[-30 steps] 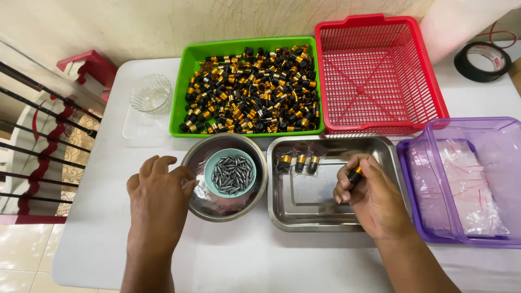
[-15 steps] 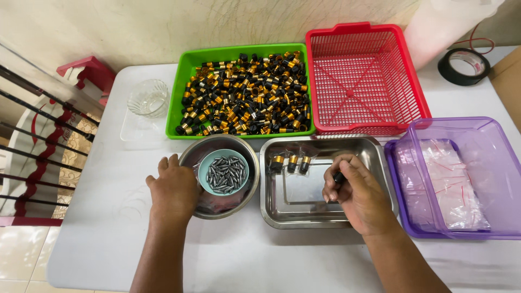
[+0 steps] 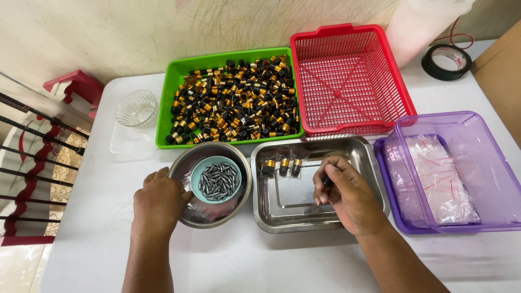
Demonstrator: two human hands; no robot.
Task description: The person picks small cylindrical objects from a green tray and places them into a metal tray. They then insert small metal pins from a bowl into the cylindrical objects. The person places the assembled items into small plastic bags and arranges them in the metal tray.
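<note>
Right hand [image 3: 347,192] of ours hung over the steel tray [image 3: 366,157], fingers curled shut around a small dark piece [image 3: 327,181] pinched at the tips; most of that piece was hidden, so we could not tell its exact shape. Our left hand [image 3: 160,198] rested on the near rim of the round steel bowl [image 3: 239,201], fingers loosely bent, holding nothing that we could see. Inside that bowl sat a small teal dish [image 3: 196,176] filled with grey metal pins [image 3: 218,182]. Three black-and-gold caps [image 3: 281,166] stood in a row at the far side of the tray, just beside our right fingers. Behind lay the green bin [image 3: 163,116] heaped with more such caps, a red basket [image 3: 347,81], and to the right a purple box [image 3: 488,163] with clear bags. To do this well, we judged, the pinch should stay low over the tray so a slipped piece lands inside, and the left hand should steady the bowl.
</note>
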